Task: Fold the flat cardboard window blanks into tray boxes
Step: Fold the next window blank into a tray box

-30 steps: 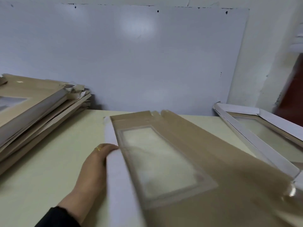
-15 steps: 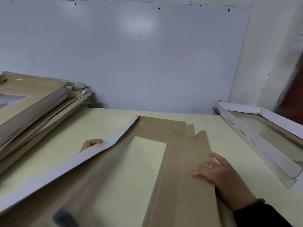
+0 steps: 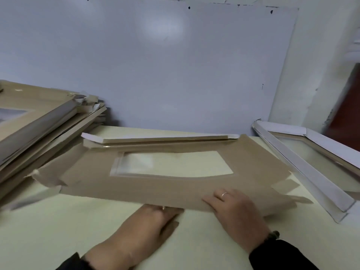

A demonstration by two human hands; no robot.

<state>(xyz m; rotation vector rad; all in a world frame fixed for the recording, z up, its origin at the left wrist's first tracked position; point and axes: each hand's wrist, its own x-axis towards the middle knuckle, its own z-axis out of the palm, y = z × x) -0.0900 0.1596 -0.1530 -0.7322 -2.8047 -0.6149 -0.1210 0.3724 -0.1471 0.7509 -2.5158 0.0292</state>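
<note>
A brown cardboard window blank [image 3: 155, 186] lies flat and crosswise on the pale table [image 3: 48, 230], its clear window facing up. Its far long flap [image 3: 165, 138] is folded over, showing a white underside at the left end. My left hand [image 3: 144, 225] reaches to the blank's near edge, with the fingertips slipped under it. My right hand [image 3: 235, 211] lies flat on the near flap, fingers straight and pressing down.
A tall stack of flat brown blanks [image 3: 39, 121] lies at the left. A folded white-sided tray box [image 3: 311, 162] sits at the right table edge. A grey board [image 3: 155, 65] leans against the wall behind.
The blank has been turned from lengthwise to crosswise and laid flat. My left hand moved from its far left side to the near edge; my right hand shifted onto the near flap.
</note>
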